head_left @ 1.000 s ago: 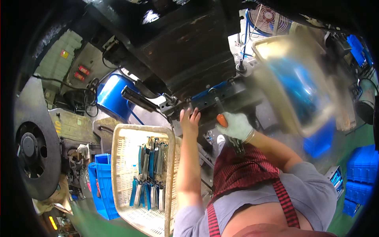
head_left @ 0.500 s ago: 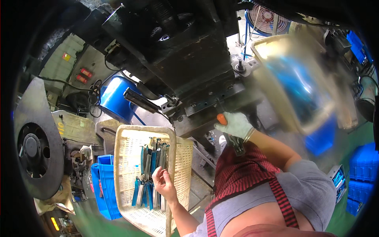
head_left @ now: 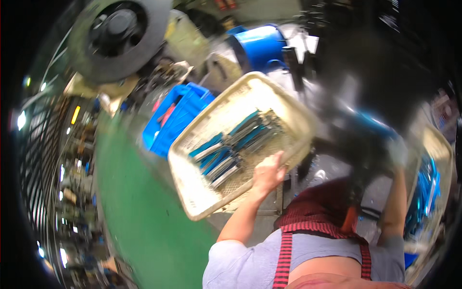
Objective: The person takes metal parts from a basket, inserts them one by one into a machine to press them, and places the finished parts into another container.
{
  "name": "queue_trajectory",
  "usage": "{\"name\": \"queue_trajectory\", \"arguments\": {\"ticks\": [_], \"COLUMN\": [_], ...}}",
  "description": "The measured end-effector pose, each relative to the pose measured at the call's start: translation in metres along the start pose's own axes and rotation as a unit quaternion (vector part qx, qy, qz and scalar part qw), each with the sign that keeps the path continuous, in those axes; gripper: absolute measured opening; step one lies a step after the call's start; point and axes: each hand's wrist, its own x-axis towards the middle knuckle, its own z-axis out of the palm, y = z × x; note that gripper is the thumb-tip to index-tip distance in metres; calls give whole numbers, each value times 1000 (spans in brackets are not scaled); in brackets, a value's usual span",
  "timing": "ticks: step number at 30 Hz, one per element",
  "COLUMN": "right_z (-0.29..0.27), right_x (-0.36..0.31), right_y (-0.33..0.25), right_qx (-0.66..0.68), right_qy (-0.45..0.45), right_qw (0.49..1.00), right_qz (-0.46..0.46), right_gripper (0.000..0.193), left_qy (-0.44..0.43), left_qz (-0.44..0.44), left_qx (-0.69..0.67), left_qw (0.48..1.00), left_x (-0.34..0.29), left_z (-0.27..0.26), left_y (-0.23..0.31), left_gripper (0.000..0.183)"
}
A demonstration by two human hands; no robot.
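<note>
A dark machine (head_left: 375, 79), badly blurred, fills the upper right. Left of it sits a cream basket (head_left: 195, 192), lying aslant; its place between machine and body seems chosen for easy reach. A second basket (head_left: 447, 161) stands at the far right, holding shiny blue pieces in a looser jumble. Behind the first are a blue drum (head_left: 263, 45) and, just beside the basket, a blue bin (head_left: 190, 110) with something reddish inside.

The teal and grey strips (head_left: 209, 153) lie within the cream basket in two side-by-side groups, mostly parallel, probably to keep them tidy. The bare left hand (head_left: 269, 173) is at that basket's near rim, fingers bent and close together; whether they grip it, I cannot tell. The gloved right hand (head_left: 397, 151) is at the machine's edge, near a blurred blue streak (head_left: 370, 121); its fingers are too smeared to judge.
</note>
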Motion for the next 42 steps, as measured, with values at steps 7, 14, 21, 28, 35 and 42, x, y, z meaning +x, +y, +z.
{"name": "queue_trajectory", "arguments": {"ticks": [7,14,21,28,35,42], "right_z": [-146,-222,-353,-421,-432,-369], "right_x": [-100,-208,-360,-530,-521,-411], "right_y": [130,125,111,128,116,136], "right_qx": [-57,-68,7,-47,31,-85], "right_qy": [42,-68,143,271,283,213], "right_qw": [990,947,865,780,792,895], "right_qz": [123,308,481,562,540,384], "right_gripper": [38,44,27,31,31,20], "left_qy": [-17,-28,-63,-158,-174,-155], "left_qz": [-16,-14,111,205,169,114], "left_qx": [41,67,23,-49,-66,-106], "left_qw": [999,997,992,965,968,976], "left_x": [1,-2,9,16,18,8], "left_z": [5,-1,43,96,97,57], "left_y": [1,26,48,93,72,28], "left_gripper": [40,39,41,41,41,42]}}
